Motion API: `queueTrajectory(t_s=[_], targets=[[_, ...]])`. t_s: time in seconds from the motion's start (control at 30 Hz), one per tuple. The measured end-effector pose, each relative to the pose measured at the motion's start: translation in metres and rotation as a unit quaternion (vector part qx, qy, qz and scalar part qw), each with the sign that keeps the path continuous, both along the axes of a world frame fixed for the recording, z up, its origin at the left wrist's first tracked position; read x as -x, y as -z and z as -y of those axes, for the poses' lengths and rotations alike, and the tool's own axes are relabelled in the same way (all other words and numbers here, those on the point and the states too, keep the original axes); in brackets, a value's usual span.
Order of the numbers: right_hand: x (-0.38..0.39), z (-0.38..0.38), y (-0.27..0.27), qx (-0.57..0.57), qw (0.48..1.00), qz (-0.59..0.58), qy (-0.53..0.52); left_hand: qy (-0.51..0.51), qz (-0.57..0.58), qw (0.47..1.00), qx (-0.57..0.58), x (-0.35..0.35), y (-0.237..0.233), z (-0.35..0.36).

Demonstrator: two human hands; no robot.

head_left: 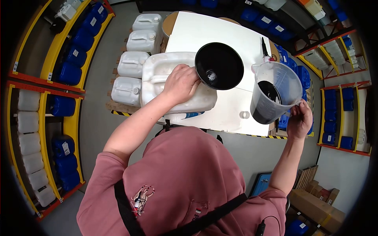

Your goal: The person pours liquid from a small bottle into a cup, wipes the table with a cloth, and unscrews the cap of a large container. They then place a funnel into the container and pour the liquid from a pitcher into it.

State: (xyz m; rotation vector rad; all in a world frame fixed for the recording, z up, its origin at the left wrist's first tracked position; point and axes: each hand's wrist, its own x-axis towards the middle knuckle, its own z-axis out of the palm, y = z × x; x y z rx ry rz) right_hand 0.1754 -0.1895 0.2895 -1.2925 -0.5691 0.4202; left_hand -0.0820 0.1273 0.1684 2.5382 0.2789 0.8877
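My left hand (182, 84) is closed on the edge of a black funnel (224, 65), whose wide mouth faces up toward me. The funnel is over the right end of a large white jerrycan (179, 107); its spout is hidden. In my right hand (301, 120) is the handle of a translucent measuring jug (291, 84), tilted to the left, with dark liquid (264, 108) inside. The jug's rim is apart from the funnel. On the white table (224, 116), a small whitish cap (244, 115) lies between the jerrycan and the jug.
Several white jerrycans (132, 63) stand on a pallet left of the table. Blue containers (303, 76) line its right side. A black-handled tool (264, 47) lies behind the jug. Racks (49, 59) with blue and white containers flank the room, and cardboard boxes (317, 206) sit at lower right.
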Motion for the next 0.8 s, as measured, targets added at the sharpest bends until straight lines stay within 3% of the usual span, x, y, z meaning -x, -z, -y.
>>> queueTrajectory(t_s=[0.27,0.8], targets=[[0.017,-0.022,-0.037,0.072,0.993,0.046,-0.085,-0.004,0.004,1.0,0.015,0.0,-0.002,0.001],[0.027,-0.041,-0.06,0.173,0.976,0.087,-0.099,-0.006,0.003,1.0,0.009,0.001,0.002,0.0]])
